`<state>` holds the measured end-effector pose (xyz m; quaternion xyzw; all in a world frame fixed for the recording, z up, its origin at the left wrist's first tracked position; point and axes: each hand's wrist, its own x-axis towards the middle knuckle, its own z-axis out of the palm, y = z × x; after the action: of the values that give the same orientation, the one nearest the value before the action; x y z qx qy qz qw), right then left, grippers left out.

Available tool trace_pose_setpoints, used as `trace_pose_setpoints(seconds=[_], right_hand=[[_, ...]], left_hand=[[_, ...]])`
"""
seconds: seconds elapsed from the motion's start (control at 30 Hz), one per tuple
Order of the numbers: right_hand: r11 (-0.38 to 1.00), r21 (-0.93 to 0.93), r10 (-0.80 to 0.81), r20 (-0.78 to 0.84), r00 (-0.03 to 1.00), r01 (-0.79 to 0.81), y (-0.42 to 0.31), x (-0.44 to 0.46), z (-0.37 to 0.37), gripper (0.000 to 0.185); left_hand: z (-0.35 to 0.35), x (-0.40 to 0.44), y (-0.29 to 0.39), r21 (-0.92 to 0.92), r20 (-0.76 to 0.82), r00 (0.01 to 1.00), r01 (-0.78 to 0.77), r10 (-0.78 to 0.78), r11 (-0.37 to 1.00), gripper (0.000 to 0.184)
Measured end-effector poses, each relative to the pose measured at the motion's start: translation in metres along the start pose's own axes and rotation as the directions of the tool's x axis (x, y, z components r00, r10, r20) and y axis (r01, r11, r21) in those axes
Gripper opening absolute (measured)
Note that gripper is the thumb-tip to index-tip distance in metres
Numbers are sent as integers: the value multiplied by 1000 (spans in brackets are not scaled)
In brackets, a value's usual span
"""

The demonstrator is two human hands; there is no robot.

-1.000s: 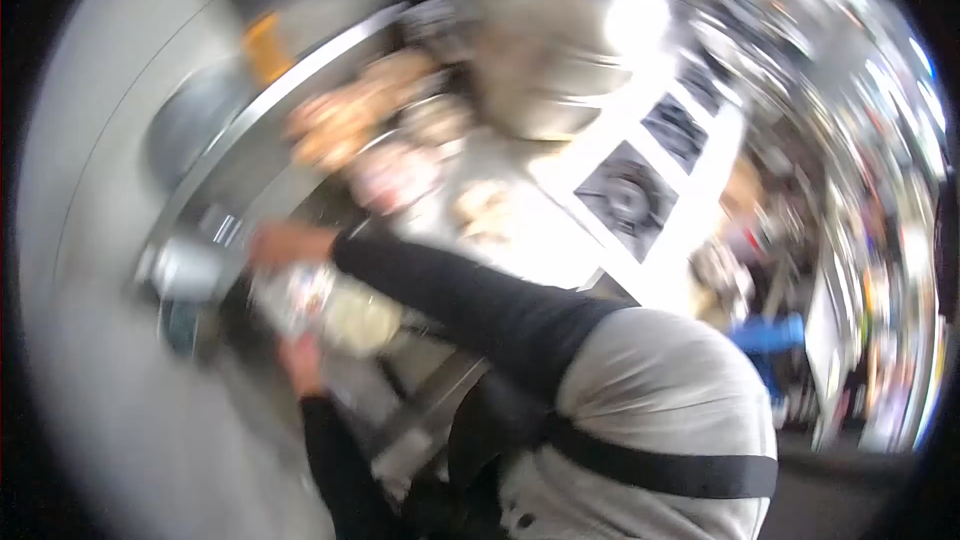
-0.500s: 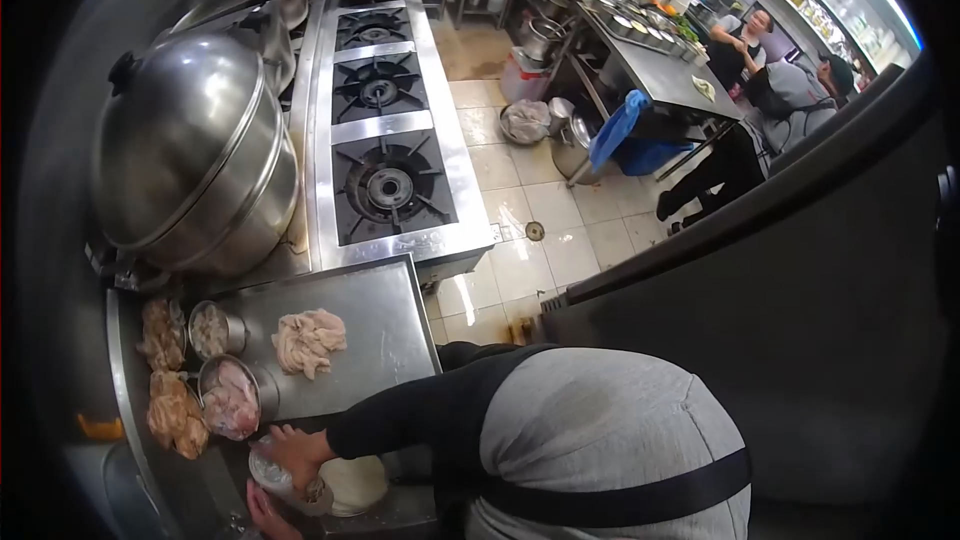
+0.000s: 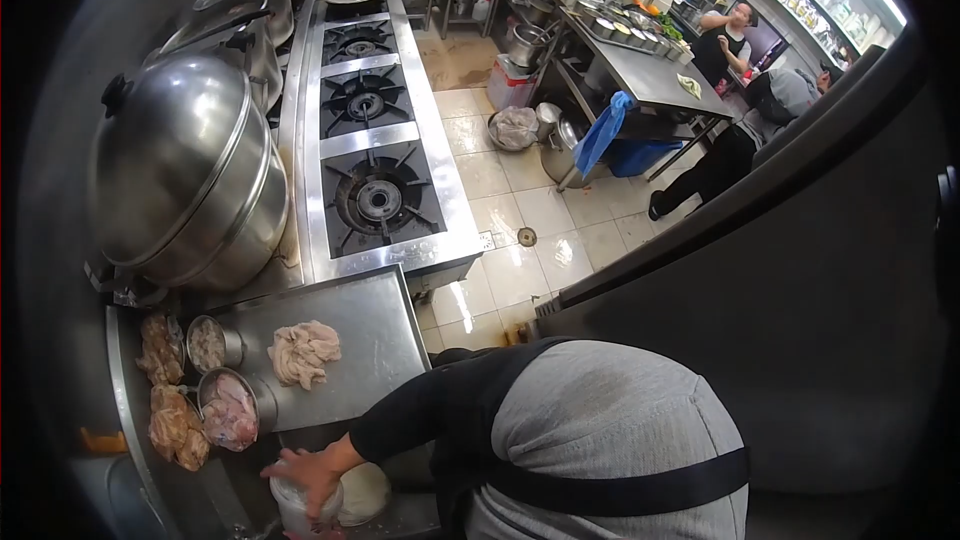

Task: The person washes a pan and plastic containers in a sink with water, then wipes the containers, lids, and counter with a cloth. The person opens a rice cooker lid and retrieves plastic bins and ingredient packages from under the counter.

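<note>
My right hand (image 3: 308,478) spans the top of a translucent whitish tub (image 3: 292,512), fingers over its far side and thumb on the near side. Only a sliver of my left hand (image 3: 328,534) shows at the bottom edge, by the tub's base; its fingers are mostly hidden. Right beside the tub is a round, pale cream-coloured thing (image 3: 364,496), partly covered by my arm. Above them stands a metal pot (image 3: 262,405) with raw pink meat (image 3: 229,412) in it.
A pale heap of raw meat or skin (image 3: 305,353) lies on the steel counter (image 3: 372,325). Left of it are a small pot (image 3: 232,345) and two brownish bagged lumps (image 3: 178,427). A large domed steamer (image 3: 185,170) stands beside gas burners (image 3: 379,201). Two people are at the far right.
My right hand and the tub have shifted slightly right and down. My left hand has dropped almost out of view. The view has tilted a little, and a far person has raised an arm.
</note>
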<state>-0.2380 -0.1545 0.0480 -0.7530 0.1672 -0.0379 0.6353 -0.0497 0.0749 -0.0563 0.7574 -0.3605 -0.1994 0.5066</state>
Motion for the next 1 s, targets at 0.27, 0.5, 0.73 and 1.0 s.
trace_pose_setpoints(seconds=[0.27, 0.5, 0.73, 1.0], right_hand=[[652, -646, -381, 175, 908, 398, 32, -42, -53, 119], [622, -783, -187, -173, 967, -20, 89, -79, -98, 120], [512, -857, -120, -139, 983, -59, 75, -79, -93, 98], [868, -406, -274, 92, 957, 287, 21, 12, 19, 93]], left_hand=[[-33, 70, -3, -349, 218, 918, 391, -332, 852, 65], [-6, 106, -24, 256, 8, 978, 198, -207, 946, 79], [-25, 39, -38, 445, -209, 976, 143, -52, 884, 90], [-28, -48, 52, -275, -544, 733, 304, -409, 912, 82]])
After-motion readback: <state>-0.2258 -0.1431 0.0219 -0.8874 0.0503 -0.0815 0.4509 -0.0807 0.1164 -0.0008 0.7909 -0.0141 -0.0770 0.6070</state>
